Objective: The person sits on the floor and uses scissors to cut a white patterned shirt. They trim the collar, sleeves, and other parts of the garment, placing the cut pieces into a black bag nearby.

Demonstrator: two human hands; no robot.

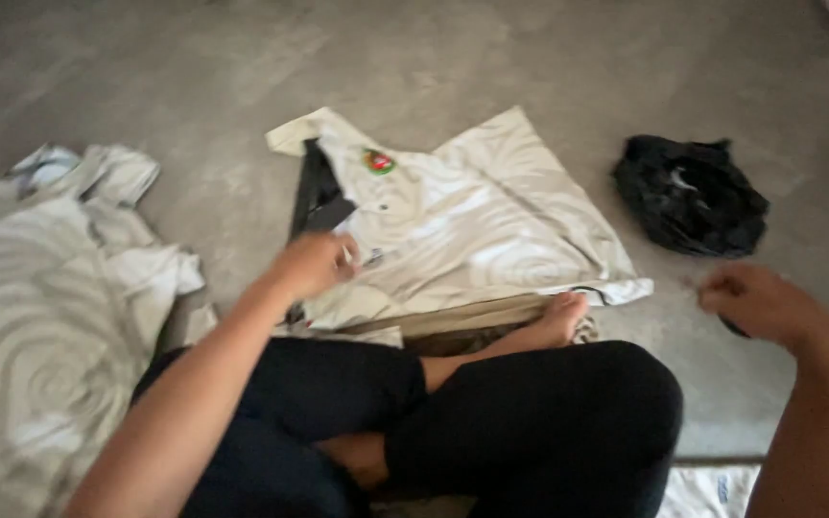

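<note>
You are sitting cross-legged on the grey floor [491, 58] with a cream shirt [472, 225] lying spread and partly folded just beyond your bare foot [558, 321]. Your left hand [317, 261] is resting on the shirt's near left edge, fingers curled together around what looks like a pinch of fabric, though motion blur is making the exact grip hard to read. Your right hand [758, 302] is hovering off to the right, well apart from the shirt, loosely curled; something dark is showing beneath it, and I cannot tell whether you are holding it. The shirt is looking light, thin and limp, so it is likely going to sag and crease wherever it is unsupported; taking it at a seam, hem or shoulder with both hands spread apart should be keeping it flat. The dark lining at its collar side is marking a firmer edge to hold. A crumpled black garment [691, 195] is lying to the right, and a heap of similar pale patterned cloth [45, 307] is sitting at your left.
</note>
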